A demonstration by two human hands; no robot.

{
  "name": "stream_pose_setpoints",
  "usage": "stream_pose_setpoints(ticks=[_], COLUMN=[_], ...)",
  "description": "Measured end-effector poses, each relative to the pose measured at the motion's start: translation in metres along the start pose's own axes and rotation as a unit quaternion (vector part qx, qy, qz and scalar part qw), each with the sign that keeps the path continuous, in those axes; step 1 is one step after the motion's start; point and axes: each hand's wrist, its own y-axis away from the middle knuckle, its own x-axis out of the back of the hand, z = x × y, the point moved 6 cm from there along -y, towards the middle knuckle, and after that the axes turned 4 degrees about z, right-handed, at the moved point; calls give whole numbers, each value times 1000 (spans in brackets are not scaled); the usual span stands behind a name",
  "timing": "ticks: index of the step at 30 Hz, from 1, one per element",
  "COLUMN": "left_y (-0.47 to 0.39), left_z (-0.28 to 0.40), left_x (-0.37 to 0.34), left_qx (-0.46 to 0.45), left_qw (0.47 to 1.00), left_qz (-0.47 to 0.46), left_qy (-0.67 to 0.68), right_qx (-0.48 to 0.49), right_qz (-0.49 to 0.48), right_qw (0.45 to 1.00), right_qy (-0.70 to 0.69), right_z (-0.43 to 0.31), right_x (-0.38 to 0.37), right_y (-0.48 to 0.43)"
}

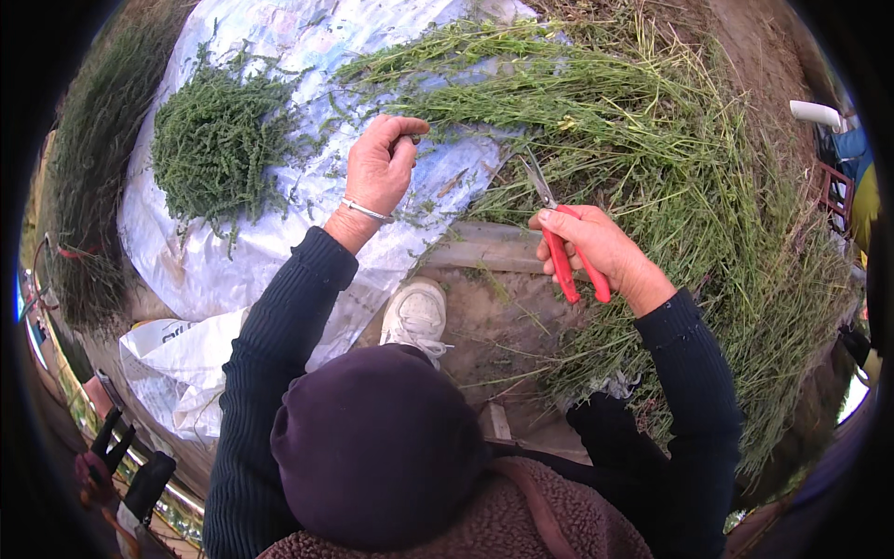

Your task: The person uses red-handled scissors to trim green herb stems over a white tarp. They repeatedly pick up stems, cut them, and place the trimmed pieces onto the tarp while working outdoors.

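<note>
My right hand point(594, 241) grips a pair of red-handled garden snips point(559, 241). Their narrow metal blades point up toward the cut stems and look slightly parted at the tips. Over the white plastic sheet point(286, 209), my left hand point(384, 157) is raised with its fingers curled and the index finger bent forward. Whether something small sits between that finger and thumb is unclear. To the right of it spreads a large heap of long green leafy stems point(628, 126). A compact pile of trimmed green sprigs point(216, 140) lies on the sheet's left part.
Bundled stems point(98, 168) lie along the far left. A white woven sack point(185, 370) is crumpled at lower left. A wooden board point(489, 246) crosses the ground beyond a white shoe point(415, 314). At the right rim are a red crate point(836, 192) and part of another person point(866, 206).
</note>
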Motion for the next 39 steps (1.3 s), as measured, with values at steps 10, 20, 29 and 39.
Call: stream_pose_setpoints(ticks=[10,20,29,39], left_y=[-10,-7,-30,-50], left_z=[-20,-17,-44,-57], left_x=[-39,-39,89,54], left_qx=[-236,-211,-84,-169], left_qw=[907,920,979,885], left_qz=[-104,-165,-27,-162], left_qy=[-332,-287,-185,-403], right_qx=[-5,10,-17,-72], right_qz=[-20,47,-110,-149], right_qw=[1000,999,981,965], right_qy=[8,19,-160,-201], right_z=[-7,-17,-7,-30], right_x=[-39,-49,-82,-170], right_y=[-44,-78,-35,-94])
